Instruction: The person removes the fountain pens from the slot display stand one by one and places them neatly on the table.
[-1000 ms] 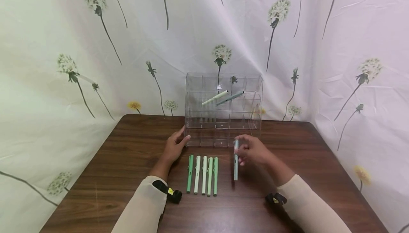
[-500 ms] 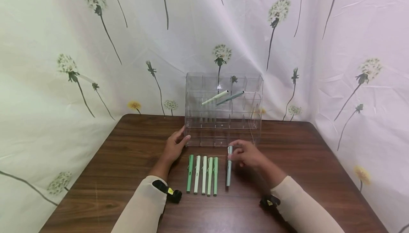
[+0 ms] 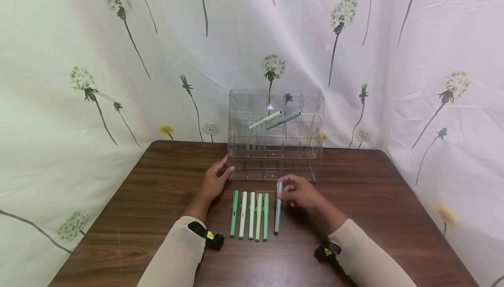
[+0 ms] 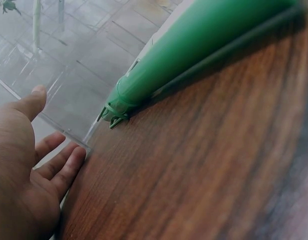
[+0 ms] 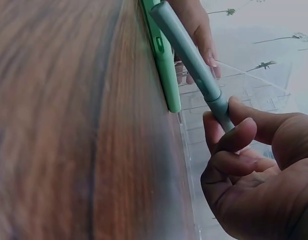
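My right hand [image 3: 300,191] pinches a grey-blue capped pen [image 3: 278,217] near its clip end. The pen's other end points toward me, just right of a row of several pens. In that row lie a dark green pen [image 3: 234,215], pale ones such as the whitish pen [image 3: 243,217], and a light green pen [image 3: 265,217] nearest the held one. My left hand [image 3: 214,181] rests at the lower left side of a clear organizer [image 3: 257,169], thumb at its front edge, fingers loosely extended along the side. The left wrist view shows these fingers [image 4: 68,167] close up.
In the organizer's upper part, a pale green pen [image 3: 264,120] and a blue-grey pen [image 3: 284,120] lean at a slant. Everything stands on a dark wooden table [image 3: 165,177]. Behind it hangs a white dandelion-print cloth [image 3: 236,50].
My right hand has moved left and toward me with the grey-blue pen, bringing it nearer the row. The left hand, the organizer and the lying pens have stayed in place.
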`<state>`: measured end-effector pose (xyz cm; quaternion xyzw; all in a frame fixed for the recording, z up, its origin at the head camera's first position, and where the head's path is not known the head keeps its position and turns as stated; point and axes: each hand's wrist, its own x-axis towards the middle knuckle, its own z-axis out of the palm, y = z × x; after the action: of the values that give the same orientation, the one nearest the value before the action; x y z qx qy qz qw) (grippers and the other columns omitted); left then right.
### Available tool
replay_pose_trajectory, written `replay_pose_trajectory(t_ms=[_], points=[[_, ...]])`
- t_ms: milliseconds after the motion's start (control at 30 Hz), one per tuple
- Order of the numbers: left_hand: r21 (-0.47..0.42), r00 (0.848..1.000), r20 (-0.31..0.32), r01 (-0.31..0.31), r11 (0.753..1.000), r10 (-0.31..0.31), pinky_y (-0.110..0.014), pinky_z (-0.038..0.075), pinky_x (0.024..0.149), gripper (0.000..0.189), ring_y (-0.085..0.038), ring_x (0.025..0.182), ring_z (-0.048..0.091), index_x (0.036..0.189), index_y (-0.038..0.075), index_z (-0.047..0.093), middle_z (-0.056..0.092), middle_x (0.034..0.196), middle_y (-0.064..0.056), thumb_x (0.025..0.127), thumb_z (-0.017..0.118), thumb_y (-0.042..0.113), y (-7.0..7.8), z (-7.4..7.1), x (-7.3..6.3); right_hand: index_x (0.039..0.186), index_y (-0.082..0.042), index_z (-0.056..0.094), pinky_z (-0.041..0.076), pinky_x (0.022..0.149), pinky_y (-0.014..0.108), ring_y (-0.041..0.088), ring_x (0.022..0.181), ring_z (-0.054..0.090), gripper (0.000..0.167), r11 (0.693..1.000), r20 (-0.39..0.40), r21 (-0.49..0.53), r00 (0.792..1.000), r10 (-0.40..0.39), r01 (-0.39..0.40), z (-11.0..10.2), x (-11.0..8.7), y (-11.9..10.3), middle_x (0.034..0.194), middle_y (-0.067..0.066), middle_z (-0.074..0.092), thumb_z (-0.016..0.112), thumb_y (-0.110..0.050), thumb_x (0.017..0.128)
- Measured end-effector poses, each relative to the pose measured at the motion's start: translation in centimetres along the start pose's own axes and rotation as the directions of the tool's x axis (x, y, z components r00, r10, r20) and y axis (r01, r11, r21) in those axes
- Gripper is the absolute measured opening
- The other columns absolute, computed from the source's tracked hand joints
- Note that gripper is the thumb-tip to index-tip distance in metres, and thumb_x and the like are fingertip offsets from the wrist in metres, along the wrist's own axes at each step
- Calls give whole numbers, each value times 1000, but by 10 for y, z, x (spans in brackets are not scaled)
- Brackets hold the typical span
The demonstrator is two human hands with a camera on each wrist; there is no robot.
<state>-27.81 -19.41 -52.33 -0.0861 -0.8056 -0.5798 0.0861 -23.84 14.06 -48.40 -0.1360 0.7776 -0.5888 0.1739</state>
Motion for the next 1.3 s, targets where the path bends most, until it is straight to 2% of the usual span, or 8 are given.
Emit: replay_pose_trajectory(t_ms=[233,633,800,1033,1300], points=[[25,1000,-6,11,1000,-10,-55,52,112,64,-41,137,64,168,18,44,56,160,-24,110,69,28,0,1,2,144,10,55,47,55,26,13,64,54,54,999,-14,30,999,-36,37,3,4,8,93,5,76,79,-1,97],[34,999,10,32,999,-32,-60,46,120,66,-43,146,57,170,19,42,50,167,-23,111,68,33,-2,0,3,136,9,63,49,57,26,13,70,56,48,1000,-3,20,1000,-17,17,11,5,20,98,2,70,83,-3,94],[30,999,17,35,999,-35,-61,45,121,66,-43,147,55,170,19,41,49,167,-22,111,67,34,-2,1,3,133,9,66,50,59,25,14,75,58,44,999,-2,-1,999,-33,33,12,3,21,102,6,68,83,-4,94],[51,999,11,30,998,-30,-56,51,112,65,-41,137,63,170,20,42,55,161,-24,111,67,35,-1,2,3,130,9,67,51,61,25,16,77,58,41,999,5,-24,999,-37,37,11,3,27,105,10,68,83,-4,95],[51,999,7,33,998,-34,-58,48,116,65,-41,142,59,169,19,43,54,162,-22,111,68,34,0,2,1,128,6,69,53,61,26,15,73,59,37,993,24,-101,998,-60,62,14,6,29,109,13,68,83,-5,96]])
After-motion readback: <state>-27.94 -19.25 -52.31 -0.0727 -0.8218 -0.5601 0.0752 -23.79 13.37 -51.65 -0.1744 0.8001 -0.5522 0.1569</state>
